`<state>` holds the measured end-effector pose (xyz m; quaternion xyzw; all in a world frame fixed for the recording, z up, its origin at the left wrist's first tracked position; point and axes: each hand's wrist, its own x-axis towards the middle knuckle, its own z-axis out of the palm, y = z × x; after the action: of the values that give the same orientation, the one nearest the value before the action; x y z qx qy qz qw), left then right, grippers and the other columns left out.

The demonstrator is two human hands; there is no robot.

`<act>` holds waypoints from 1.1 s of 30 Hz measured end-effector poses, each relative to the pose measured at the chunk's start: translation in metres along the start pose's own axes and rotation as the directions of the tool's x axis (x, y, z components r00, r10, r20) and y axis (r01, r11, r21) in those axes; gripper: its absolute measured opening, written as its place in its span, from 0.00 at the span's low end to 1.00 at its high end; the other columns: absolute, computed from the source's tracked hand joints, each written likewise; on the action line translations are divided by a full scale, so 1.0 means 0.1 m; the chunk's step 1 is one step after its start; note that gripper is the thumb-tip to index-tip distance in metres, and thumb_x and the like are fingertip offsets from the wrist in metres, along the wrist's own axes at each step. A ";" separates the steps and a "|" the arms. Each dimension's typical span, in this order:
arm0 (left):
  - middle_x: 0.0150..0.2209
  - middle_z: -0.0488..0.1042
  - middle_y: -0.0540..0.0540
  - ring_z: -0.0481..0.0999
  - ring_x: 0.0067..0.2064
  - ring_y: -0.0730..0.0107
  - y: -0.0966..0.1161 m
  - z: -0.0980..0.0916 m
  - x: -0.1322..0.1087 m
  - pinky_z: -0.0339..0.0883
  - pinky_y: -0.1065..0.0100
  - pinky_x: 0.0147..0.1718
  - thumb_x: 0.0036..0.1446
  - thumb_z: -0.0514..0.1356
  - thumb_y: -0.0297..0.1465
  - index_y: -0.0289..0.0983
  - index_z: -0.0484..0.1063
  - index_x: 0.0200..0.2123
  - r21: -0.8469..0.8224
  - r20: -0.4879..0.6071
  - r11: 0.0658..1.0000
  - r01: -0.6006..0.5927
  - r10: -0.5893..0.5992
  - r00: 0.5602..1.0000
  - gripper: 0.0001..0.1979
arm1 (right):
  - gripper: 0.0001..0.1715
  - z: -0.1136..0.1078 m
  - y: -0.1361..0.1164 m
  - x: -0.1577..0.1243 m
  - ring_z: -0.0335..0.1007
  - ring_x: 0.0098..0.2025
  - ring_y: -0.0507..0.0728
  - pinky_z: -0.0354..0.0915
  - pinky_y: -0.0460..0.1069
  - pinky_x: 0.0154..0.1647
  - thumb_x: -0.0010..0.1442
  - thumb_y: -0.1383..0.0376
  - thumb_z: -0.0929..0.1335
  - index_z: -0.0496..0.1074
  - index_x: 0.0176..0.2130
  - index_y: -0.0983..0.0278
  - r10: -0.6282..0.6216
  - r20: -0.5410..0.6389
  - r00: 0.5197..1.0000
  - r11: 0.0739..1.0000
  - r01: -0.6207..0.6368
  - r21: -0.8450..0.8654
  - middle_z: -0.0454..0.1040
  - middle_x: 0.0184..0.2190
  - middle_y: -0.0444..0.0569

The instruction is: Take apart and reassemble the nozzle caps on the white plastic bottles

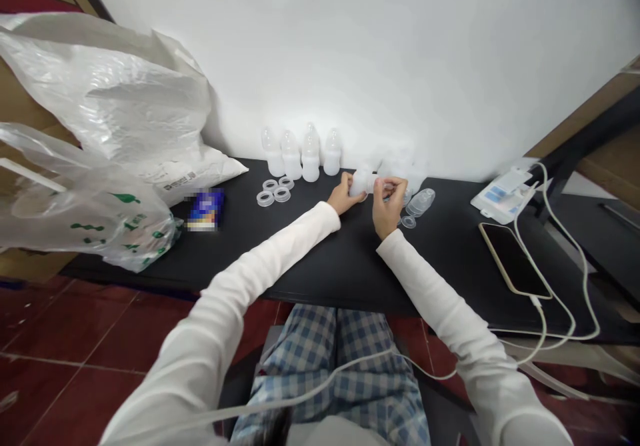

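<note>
My left hand (pixel 344 195) is wrapped round a milky white baby bottle (pixel 358 183), which lies tilted on its side above the black table. The bottle's neck end points right. There the fingers of my right hand (pixel 389 207) are closed at the neck, on what looks like a pale collar; the exact piece is partly hidden by the fingers. Just beyond my right hand lie clear bottle caps (pixel 421 202) and small clear silicone pieces (pixel 409 221). More whitish bottles (pixel 400 163) stand behind my right hand, blurred against the wall.
Several capped baby bottles (pixel 311 156) stand by the wall, with several collar rings (pixel 274 192) in front. Left are a blue packet (pixel 206 209) and plastic bags (pixel 135 99). Right are a charging phone (pixel 514 259), a white package (pixel 503 195) and cables (pixel 583 266); one cable crosses my lap.
</note>
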<state>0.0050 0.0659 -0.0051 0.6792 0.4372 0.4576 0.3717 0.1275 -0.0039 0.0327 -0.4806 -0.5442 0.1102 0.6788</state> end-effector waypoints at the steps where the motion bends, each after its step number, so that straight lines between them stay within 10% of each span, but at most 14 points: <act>1: 0.41 0.74 0.47 0.76 0.42 0.66 -0.02 -0.13 -0.15 0.67 0.65 0.45 0.48 0.71 0.37 0.40 0.60 0.44 -0.008 0.016 1.000 -0.001 0.001 1.000 0.26 | 0.20 0.00 0.01 0.00 0.67 0.36 0.55 0.68 0.53 0.40 0.65 0.47 0.66 0.64 0.42 0.59 -0.023 0.031 0.999 1.000 0.024 -0.005 0.69 0.37 0.48; 10: 0.51 0.72 0.43 0.70 0.58 0.56 -0.01 -0.92 -0.54 0.60 0.58 0.61 0.45 0.72 0.39 0.41 0.70 0.47 0.047 -0.097 0.987 -0.152 0.156 0.983 0.26 | 0.17 0.02 0.07 -0.04 0.73 0.45 0.58 0.71 0.56 0.45 0.67 0.50 0.65 0.67 0.48 0.58 -0.199 0.344 0.918 0.978 0.210 0.007 0.74 0.44 0.52; 16: 0.48 0.70 0.44 0.73 0.52 0.59 0.06 -0.92 -0.51 0.67 0.60 0.54 0.39 0.76 0.42 0.43 0.62 0.50 0.000 -0.234 0.978 -0.207 0.201 0.951 0.38 | 0.12 -0.04 0.15 0.07 0.73 0.49 0.59 0.70 0.56 0.48 0.66 0.55 0.67 0.68 0.46 0.58 -0.245 0.423 0.872 0.965 0.260 0.023 0.75 0.46 0.51; 21: 0.42 0.70 0.44 0.73 0.45 0.62 0.14 -0.93 -0.57 0.70 0.64 0.41 0.48 0.66 0.58 0.41 0.67 0.40 -0.026 -0.269 0.990 -0.141 0.129 0.954 0.29 | 0.06 -0.10 0.17 0.07 0.73 0.52 0.62 0.68 0.60 0.52 0.67 0.59 0.65 0.69 0.43 0.58 -0.340 0.512 0.789 0.912 0.409 -0.023 0.77 0.48 0.53; 26: 0.27 0.65 0.50 0.65 0.26 0.74 0.08 -0.93 -0.56 0.56 0.71 0.20 0.50 0.57 0.66 0.39 0.68 0.32 -0.174 -0.263 0.985 -0.001 -0.046 0.964 0.33 | 0.12 -0.08 0.14 -0.04 0.74 0.51 0.60 0.66 0.58 0.52 0.71 0.64 0.60 0.71 0.38 0.57 -0.412 0.605 0.681 0.822 0.565 -0.077 0.79 0.46 0.52; 33: 0.20 0.64 0.52 0.64 0.18 0.75 -0.08 -0.88 -0.49 0.52 0.70 0.14 0.47 0.57 0.68 0.38 0.68 0.29 -0.298 -0.265 0.954 -0.016 -0.067 0.962 0.36 | 0.13 -0.09 0.20 -0.01 0.76 0.48 0.61 0.70 0.57 0.49 0.71 0.56 0.63 0.70 0.48 0.59 -0.452 0.565 0.690 0.813 0.579 -0.057 0.79 0.46 0.54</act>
<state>-0.0901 0.0316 0.0000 0.5404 0.4192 0.6022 0.4119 0.1425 0.0010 0.0168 -0.3331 -0.8308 -0.0231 0.4453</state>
